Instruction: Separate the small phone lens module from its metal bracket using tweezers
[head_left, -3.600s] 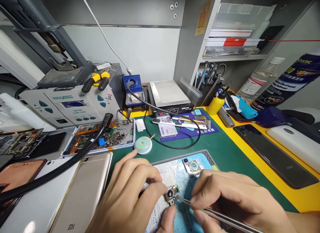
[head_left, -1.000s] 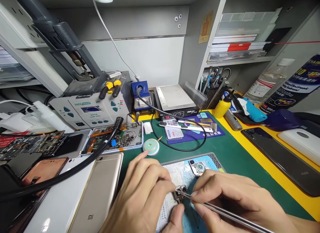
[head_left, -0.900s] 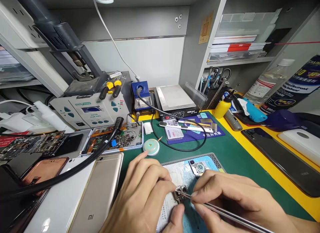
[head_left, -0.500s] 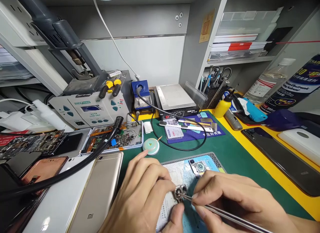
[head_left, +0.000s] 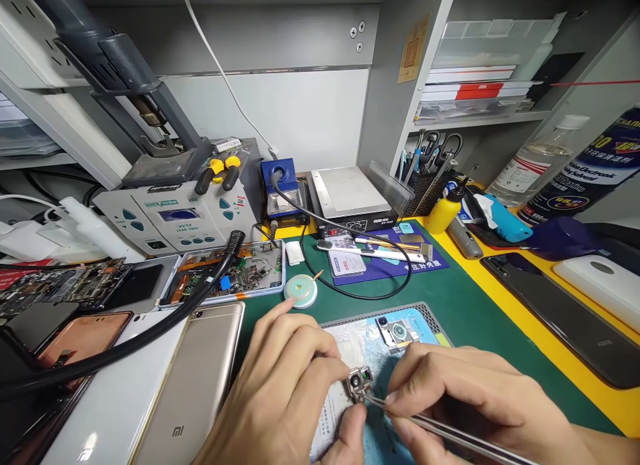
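A small metal-framed phone camera module point(head_left: 356, 381) with a dark round lens stands on the blue and white work mat point(head_left: 345, 338). My left hand point(head_left: 290, 385) steadies it, index fingertip against its left side and thumb just below. Between the thumb and fingers of my right hand point(head_left: 460, 398) is a pair of metal tweezers point(head_left: 450, 436), their tips touching the module's lower edge. Beyond my right hand, a second silver camera part point(head_left: 397, 334) with a round lens lies on the mat. My right hand's lower fingers are partly hidden.
A gold phone point(head_left: 193, 378) and a white phone lie to my left, crossed by a thick black hose point(head_left: 150, 342). Behind them is a parts tray point(head_left: 260, 268). A round pale green disc point(head_left: 301, 290) sits beyond my left hand, and a black phone point(head_left: 555, 325) lies at right.
The tweezer tips have moved from the module's lens area down to its lower edge, uncovering the lens. My left hand keeps nearly the same place. The view has shifted slightly.
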### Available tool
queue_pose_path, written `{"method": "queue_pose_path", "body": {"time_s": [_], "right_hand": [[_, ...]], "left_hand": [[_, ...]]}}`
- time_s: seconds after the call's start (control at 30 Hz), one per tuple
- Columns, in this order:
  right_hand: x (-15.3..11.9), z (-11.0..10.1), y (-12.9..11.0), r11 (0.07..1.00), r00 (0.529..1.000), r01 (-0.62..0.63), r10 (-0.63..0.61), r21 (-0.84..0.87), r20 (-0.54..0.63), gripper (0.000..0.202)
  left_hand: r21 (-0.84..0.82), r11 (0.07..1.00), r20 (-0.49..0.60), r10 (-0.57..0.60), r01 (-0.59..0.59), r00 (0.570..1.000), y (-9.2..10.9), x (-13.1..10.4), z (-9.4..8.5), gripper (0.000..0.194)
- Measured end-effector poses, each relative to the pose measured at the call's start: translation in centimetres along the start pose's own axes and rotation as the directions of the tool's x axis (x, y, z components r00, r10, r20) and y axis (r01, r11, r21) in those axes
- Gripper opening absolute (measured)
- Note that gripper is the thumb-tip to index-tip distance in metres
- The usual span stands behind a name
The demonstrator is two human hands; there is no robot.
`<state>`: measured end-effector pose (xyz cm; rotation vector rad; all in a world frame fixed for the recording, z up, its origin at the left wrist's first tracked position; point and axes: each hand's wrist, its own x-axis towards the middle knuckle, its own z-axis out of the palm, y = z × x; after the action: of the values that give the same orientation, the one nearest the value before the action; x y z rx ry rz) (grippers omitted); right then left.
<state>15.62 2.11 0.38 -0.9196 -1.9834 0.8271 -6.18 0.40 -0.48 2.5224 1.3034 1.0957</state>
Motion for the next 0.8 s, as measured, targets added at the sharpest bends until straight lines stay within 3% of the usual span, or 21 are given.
{"method": "queue_pose_path", "body": {"time_s": [0.23, 0.4, 0.53, 0.8], "right_hand": [[1.7, 0.4, -0.8, 0.999, 0.999, -0.002, 0.0, -0.046, -0.041, 0.022], [0.2, 0.2, -0.2, 0.999, 0.999, -0.013, 0.012, -0.044, -0.034, 0.015], [-1.0, 0.0, 0.0, 0.998, 0.999, -0.034, 0.034, -0.051, 0.001, 0.024], [-0.7, -0.1, -0.2, 0.993, 0.994, -0.092, 0.095, -0.073, 0.052, 0.021]], "left_hand": [[-0.006, 1.0, 0.002, -0.012, 0.012, 1.0, 0.2, -0.1, 0.0, 0.01], [0.002, 1.0, 0.002, -0.007, 0.007, 1.0, 0.1, -0.3, -0.1, 0.011], [0.015, 1.0, -0.01, -0.006, 0.006, 1.0, 0.1, -0.2, 0.0, 0.012], [0.035, 0.999, -0.005, 0.014, -0.013, 1.0, -0.1, -0.1, -0.1, 0.015]]}}
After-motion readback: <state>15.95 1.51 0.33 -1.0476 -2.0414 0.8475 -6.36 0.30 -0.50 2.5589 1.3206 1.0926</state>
